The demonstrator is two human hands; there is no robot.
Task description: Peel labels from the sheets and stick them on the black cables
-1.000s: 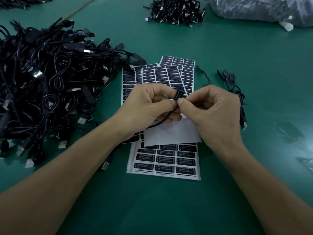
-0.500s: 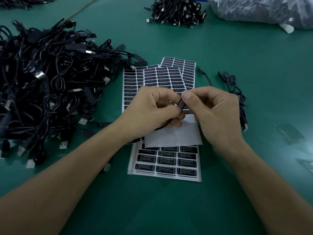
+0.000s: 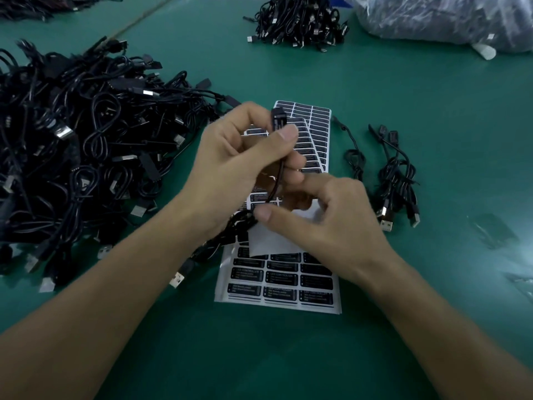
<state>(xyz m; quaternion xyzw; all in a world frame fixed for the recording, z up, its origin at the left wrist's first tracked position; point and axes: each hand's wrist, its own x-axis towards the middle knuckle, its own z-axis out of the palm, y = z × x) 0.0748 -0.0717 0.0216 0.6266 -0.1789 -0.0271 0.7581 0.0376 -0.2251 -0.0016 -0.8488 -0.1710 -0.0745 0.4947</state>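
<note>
My left hand (image 3: 242,157) grips a black cable (image 3: 277,120) near its small black controller block, which stands upright above the thumb. The cord hangs down to a coiled bundle (image 3: 239,226) lying on the label sheets. My right hand (image 3: 326,217) hovers just below and to the right. Its thumb tip sits beside the hanging cord, its index finger is apart from the thumb, and I see nothing pinched between them. A sheet of black labels (image 3: 277,284) lies under both hands, partly peeled to white backing (image 3: 271,243). More label sheets (image 3: 313,131) lie behind.
A big heap of black USB cables (image 3: 86,154) fills the left of the green table. A few cables (image 3: 398,180) lie to the right of the sheets. Another cable pile (image 3: 300,21) and a clear plastic bag (image 3: 447,21) sit at the far edge.
My left hand has lifted the controller block up and away. My right hand has let go of it and dropped lower, toward the cord and the sheet.
</note>
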